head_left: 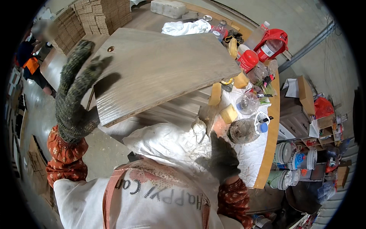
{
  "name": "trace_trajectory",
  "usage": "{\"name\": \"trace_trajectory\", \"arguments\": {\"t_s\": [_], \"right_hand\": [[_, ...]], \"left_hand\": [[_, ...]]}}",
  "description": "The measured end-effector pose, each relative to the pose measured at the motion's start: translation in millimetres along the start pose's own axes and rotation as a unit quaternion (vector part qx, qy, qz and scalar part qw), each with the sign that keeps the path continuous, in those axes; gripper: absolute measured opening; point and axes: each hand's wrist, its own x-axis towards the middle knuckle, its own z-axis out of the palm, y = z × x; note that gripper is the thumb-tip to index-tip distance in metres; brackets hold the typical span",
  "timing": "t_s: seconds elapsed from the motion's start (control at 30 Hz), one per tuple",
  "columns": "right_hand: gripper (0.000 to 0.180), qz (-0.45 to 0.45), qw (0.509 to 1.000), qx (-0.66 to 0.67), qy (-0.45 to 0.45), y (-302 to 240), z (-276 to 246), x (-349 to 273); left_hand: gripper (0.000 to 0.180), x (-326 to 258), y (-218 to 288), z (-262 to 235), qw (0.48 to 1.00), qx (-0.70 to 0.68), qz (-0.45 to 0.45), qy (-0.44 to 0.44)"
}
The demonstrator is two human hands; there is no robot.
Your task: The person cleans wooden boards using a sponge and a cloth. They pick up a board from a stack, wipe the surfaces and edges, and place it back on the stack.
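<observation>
Holding a grey wooden board point(160, 70) tilted above the workbench point(271, 126), my gloved left hand point(76, 91) presses flat against its left edge, fingers spread open. My gloved right hand point(223, 156) rests on a white cloth point(167, 143) below the board, fingers curled into it. Plastic bottles point(248, 102) and a red-capped jar point(248, 60) stand just right of the board.

worktop point(271, 126) wood, curved edge | right: white cloth point(249, 152) under clear bottles point(248, 102), yellow sponge blocks point(229, 113), red-capped jars point(248, 60) | far: white rag point(185, 27), grey block point(168, 8), stacked boards point(102, 13)
</observation>
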Motion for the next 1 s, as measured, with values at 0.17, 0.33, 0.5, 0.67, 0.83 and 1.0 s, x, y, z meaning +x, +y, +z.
{"name": "trace_trajectory", "arguments": {"t_s": [0.17,0.33,0.5,0.67,0.83,1.0], "right_hand": [[0.104,0.082,0.996,0.026,-0.026,1,14,-34],[0.086,0.118,0.983,0.135,0.039,4,56,-45],[0.038,0.059,0.956,0.138,0.253,22,34,-37],[0.031,-0.008,0.939,0.061,0.339,10,-28,-33],[0.039,-0.026,0.939,0.166,0.301,-4,-24,-24],[0.02,-0.112,0.912,0.261,0.295,-48,-20,-25]], "left_hand": [[0.059,12,10,1,0.995,0.082,-0.012,-0.055],[0.057,19,8,2,0.989,0.114,0.021,-0.088],[0.048,3,12,6,0.987,0.161,-0.019,0.009],[0.053,-52,42,0,0.939,0.316,0.127,0.056],[0.061,-66,87,45,0.971,0.096,0.205,-0.072],[0.069,-21,97,116,0.972,-0.149,0.027,-0.182]]}}
